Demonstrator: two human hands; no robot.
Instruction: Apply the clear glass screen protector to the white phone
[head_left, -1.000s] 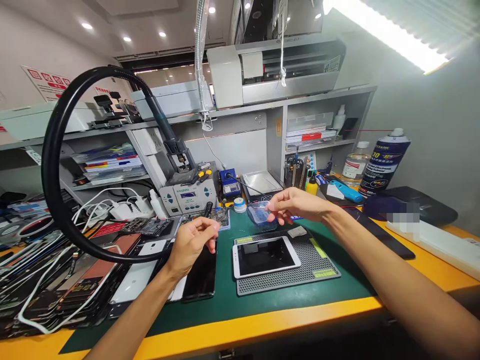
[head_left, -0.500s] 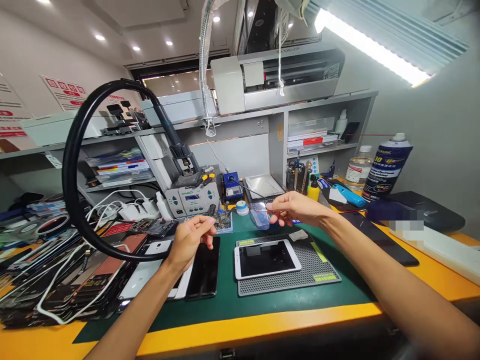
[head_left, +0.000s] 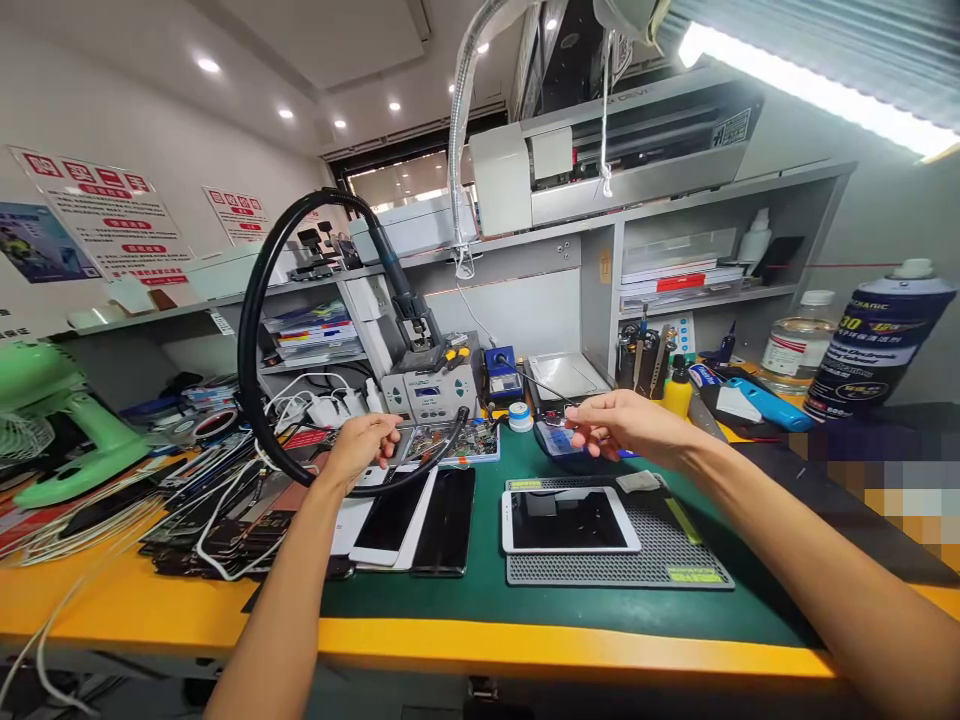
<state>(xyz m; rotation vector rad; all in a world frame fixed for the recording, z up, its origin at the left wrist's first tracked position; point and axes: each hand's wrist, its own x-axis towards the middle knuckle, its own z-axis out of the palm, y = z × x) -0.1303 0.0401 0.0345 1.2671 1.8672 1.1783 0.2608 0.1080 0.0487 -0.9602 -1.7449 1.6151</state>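
1. On the bench (head_left: pixel 420 632), right side: spray can (head_left: pixel 874 345), label legible as "30" and partial "HANIC"; wall posters (head_left: pixel 124 225) at left, red-lettered;
2. Centre: white-framed tablet (head_left: pixel 570 520), screen up, on grey perforated mat (head_left: pixel 615 572);
3. Left hand (head_left: pixel 364 445): fingers together; black hose (head_left: pixel 249 340) loops behind it;
4. Right hand (head_left: pixel 611 425): fingers bent beside clear film (head_left: pixel 558 438); whether clamped on it, cannot tell.

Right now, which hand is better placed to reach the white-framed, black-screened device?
Probably the right hand: closer to the device on the grey perforated mat. The left hand is farther, near the thick black hose.
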